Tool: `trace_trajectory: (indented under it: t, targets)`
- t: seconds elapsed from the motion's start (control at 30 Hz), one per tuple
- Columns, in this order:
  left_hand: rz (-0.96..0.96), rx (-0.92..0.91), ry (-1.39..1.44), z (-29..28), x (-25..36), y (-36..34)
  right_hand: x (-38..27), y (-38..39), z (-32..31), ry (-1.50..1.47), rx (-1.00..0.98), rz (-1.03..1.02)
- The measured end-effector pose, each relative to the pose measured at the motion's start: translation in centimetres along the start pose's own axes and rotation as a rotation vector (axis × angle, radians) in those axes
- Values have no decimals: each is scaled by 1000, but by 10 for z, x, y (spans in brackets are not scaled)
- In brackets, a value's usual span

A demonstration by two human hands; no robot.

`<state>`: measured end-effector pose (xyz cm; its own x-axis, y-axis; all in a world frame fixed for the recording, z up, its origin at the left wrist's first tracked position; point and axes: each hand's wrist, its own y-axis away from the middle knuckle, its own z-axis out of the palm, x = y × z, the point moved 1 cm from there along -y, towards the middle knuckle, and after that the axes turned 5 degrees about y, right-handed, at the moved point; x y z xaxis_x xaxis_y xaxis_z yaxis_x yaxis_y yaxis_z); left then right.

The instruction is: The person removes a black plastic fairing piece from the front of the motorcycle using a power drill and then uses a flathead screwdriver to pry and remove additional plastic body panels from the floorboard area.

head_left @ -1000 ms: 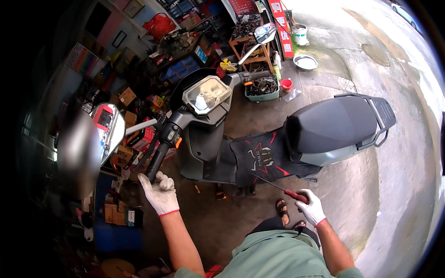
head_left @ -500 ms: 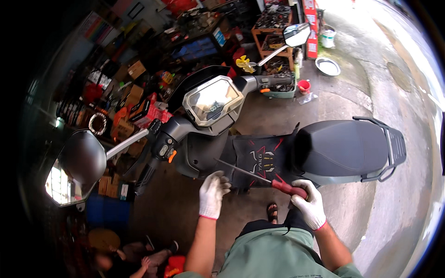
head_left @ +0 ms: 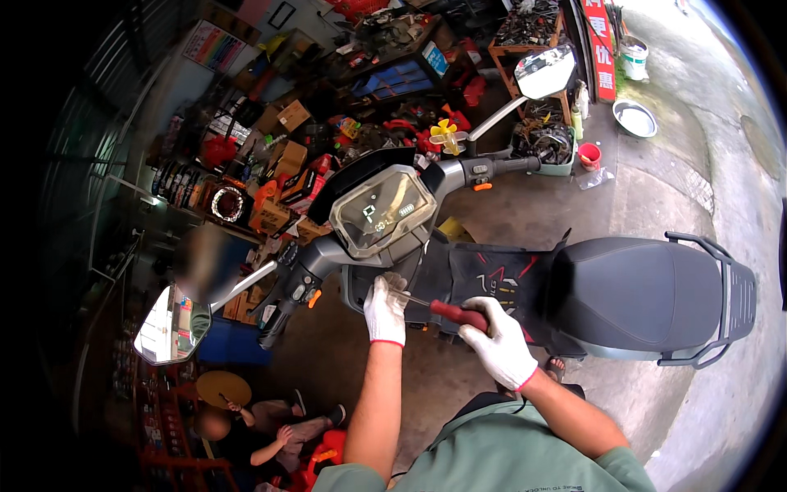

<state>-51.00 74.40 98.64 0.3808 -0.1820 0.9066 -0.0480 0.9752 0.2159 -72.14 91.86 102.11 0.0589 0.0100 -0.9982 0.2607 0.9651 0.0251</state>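
Observation:
A screwdriver [head_left: 449, 312] with a red handle and a thin metal shaft points left toward the front panel [head_left: 358, 283] of a dark electric scooter. My right hand [head_left: 500, 340], in a white knit glove, is wrapped round its handle. My left hand [head_left: 384, 312], gloved alike, is at the front panel with its fingers curled about the far end of the shaft. Those fingers hide the screwdriver's tip and whatever it touches. Above the hands, the scooter's dashboard screen [head_left: 384, 211] is lit.
To the right stretches the scooter's black seat [head_left: 635, 291] with a rear rack [head_left: 728, 299]. Mirrors [head_left: 174, 324] stick out from the handlebar. Boxes [head_left: 287, 160] and parts crowd the far left. A seated person [head_left: 275, 439] is at lower left. A red bucket [head_left: 589, 156] stands beyond the scooter.
My right hand has moved left, bringing the screwdriver to the front panel. My left hand has moved up and closed about the shaft's end. The view has shifted, and the dashboard display now shows clearly.

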Motion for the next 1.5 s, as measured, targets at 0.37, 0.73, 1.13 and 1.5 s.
trace_trajectory:
  t: [0.37,0.73,1.13,1.5]
  targets:
    - [32,42,-2,-25,-7,-22,19,-11,10,-114,-59,77]
    - [44,35,-8,-24,-5,-22,32,-17,11,-117,-74,108]
    - [-285,21,558,-16,-6,-10,47,-33,-5,29,-129,21]
    - [-381,-79,532,-12,-31,36,9,-203,-97,796,459,-700]
